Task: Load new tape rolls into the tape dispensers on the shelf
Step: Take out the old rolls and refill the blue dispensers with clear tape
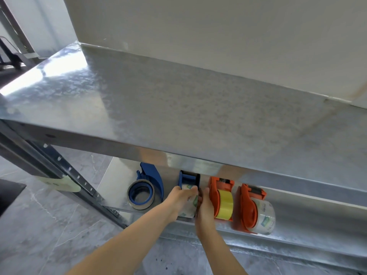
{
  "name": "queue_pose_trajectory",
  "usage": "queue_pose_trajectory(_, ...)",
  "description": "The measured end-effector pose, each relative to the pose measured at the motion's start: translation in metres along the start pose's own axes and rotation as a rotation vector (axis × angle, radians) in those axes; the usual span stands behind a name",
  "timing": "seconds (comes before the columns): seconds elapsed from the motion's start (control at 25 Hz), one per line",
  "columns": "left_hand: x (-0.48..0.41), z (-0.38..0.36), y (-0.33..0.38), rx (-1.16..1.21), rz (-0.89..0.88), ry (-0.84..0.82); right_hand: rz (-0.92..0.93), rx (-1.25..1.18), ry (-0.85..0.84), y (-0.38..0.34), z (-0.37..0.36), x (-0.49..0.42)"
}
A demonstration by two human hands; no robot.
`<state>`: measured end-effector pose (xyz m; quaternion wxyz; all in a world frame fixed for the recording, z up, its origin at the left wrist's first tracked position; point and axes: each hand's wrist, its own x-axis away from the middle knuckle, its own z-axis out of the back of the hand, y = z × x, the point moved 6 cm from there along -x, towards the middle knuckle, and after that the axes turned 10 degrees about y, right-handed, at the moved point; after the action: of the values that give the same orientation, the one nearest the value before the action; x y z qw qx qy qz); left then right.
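On the lower metal shelf (297, 221) stand several tape dispensers. My left hand (181, 198) grips a clear tape roll (187, 210) seated in a blue dispenser (188, 178). My right hand (205, 207) holds the black right side of that same dispenser. To the left lies another blue dispenser (153, 175) with a grey-rimmed roll (141, 194). To the right stand an orange dispenser with yellow tape (223, 202) and an orange dispenser with clear printed tape (258, 213). The upper shelf hides the dispensers' far ends.
A wide galvanised upper shelf (178, 108) overhangs the lower one, against a white wall. A perforated steel upright (79, 179) with a pale green label stands at the left. Grey tiled floor (39, 225) lies below.
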<state>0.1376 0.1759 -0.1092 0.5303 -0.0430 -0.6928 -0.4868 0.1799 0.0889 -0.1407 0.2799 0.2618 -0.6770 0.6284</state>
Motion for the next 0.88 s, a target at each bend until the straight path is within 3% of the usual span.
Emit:
queue_pose_trajectory(0.16, -0.005, -0.002, 0.008, -0.034, -0.037, -0.045, 0.376, 0.356, -0.152, -0.009, 0.002, 0.036)
queue_pose_trajectory(0.28, -0.008, 0.003, 0.01, -0.197, -0.105, -0.001, 0.617, 0.693, -0.153, -0.008, -0.002, 0.035)
queue_pose_trajectory(0.36, -0.009, 0.012, 0.011, -0.307, -0.196, 0.099, 0.725, 0.731, -0.159, -0.012, -0.002, 0.031)
queue_pose_trajectory(0.44, -0.002, 0.024, 0.012, -0.333, -0.3, 0.169, 0.789, 0.783, -0.053, -0.017, 0.0, 0.031)
queue_pose_trajectory(0.64, 0.022, 0.074, 0.022, -0.429, -0.538, 0.227, 0.939, 0.846, -0.046, -0.032, -0.007, 0.053)
queue_pose_trajectory(0.8, 0.027, 0.131, 0.026, -0.375, -0.541, 0.331, 1.233, 0.888, -0.129, -0.045, -0.033, 0.088)
queue_pose_trajectory(0.88, 0.027, 0.159, 0.02, -0.357, -0.498, 0.368, 1.284, 0.916, -0.199, -0.039, -0.051, 0.101)
